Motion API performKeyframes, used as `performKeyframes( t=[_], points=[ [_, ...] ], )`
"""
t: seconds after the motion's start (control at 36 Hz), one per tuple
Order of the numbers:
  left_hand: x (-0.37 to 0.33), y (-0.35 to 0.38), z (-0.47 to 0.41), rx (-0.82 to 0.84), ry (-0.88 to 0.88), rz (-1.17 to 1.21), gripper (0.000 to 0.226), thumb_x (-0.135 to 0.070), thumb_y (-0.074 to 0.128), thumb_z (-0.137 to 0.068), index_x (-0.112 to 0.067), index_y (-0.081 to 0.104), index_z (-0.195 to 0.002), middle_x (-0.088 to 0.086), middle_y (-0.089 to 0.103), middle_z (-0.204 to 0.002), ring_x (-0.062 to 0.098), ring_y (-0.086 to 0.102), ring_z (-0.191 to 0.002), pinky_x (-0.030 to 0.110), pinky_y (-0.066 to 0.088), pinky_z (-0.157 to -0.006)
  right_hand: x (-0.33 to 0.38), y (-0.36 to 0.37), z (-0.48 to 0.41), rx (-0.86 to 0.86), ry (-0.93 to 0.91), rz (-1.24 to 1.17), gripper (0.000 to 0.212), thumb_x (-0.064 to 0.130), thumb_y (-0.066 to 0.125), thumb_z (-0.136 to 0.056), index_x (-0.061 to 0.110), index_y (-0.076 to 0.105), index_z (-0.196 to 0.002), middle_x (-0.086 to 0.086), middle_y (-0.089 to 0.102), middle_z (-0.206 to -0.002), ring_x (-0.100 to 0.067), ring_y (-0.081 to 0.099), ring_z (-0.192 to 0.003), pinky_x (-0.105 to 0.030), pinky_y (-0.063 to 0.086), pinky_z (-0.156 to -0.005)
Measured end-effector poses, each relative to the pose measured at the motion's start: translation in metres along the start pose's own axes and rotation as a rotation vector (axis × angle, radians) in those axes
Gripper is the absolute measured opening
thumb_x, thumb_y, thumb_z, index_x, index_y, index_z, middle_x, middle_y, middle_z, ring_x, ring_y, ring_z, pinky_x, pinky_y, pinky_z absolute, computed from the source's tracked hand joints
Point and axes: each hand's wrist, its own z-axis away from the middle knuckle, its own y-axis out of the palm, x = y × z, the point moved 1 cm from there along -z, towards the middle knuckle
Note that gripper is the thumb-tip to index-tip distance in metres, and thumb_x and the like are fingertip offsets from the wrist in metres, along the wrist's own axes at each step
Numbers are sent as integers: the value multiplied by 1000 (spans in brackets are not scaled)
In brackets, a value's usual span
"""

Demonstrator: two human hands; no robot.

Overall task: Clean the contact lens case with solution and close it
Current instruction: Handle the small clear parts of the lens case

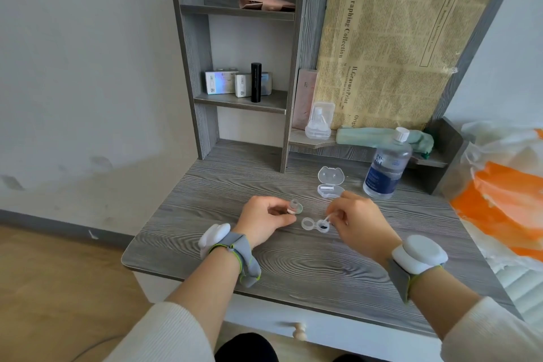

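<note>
A clear two-well contact lens case (315, 224) lies open on the grey desk (293, 261); its right well holds something dark. My right hand (360, 223) pinches a small white tweezer-like tool (328, 218) whose tip reaches over that right well. My left hand (264, 219) rests on the desk just left of the case, fingers closed around a small clear vial (293, 206). A pale green cap (299, 210) lies beside the vial. The solution bottle (386, 166), clear with a blue label and white cap, stands upright at the back right.
An open clear accessory box (330, 182) with a white piece inside sits behind the case. A shelf unit (244, 62) holds small boxes and a black tube. A green cloth (379, 137) and a clear container (318, 120) lie on the back ledge. Orange-white bedding (505, 200) borders the desk's right.
</note>
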Motion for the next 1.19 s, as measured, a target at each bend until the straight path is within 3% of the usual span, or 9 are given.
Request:
performKeyframes(
  t=[0.47,0.67,0.86,1.06,1.19],
  points=[
    [0,2,0,21,1,24,23,-10,77,-74,-16,75,-96,3,74,-90,3,60,-71,7,45,-67,0,5,0,10,-8,33,16,14,55,-89,14,71,-92,8,52,-84,-11,48,-72,-25,41,-71],
    [1,1,-1,26,-5,23,22,-12,78,-73,-19,75,-94,-3,73,-86,-5,58,-66,6,44,-66,2,0,0,-39,10,7,14,14,57,-86,15,71,-88,6,57,-81,-18,59,-73,-35,51,-71],
    [2,1,-1,18,-13,40,22,-12,78,-74,-19,75,-94,0,75,-91,7,64,-79,15,48,-74,3,-1,-3,-78,44,-46,10,18,61,-86,17,71,-89,10,55,-81,-14,56,-72,-32,50,-72],
    [3,1,-2,17,-16,49,21,-10,76,-75,-18,75,-95,-2,74,-90,-1,63,-75,5,45,-70,-9,0,-6,-178,169,-39,12,19,61,-87,15,72,-91,-1,63,-88,-23,60,-77,-37,51,-73],
    [5,2,-2,6,-12,57,20,-8,76,-75,-15,75,-93,1,75,-92,2,63,-77,7,45,-72,-28,3,-4,-208,361,-60,18,16,60,-87,16,72,-99,-3,68,-92,-27,63,-87,-34,49,-78]
  ],
)
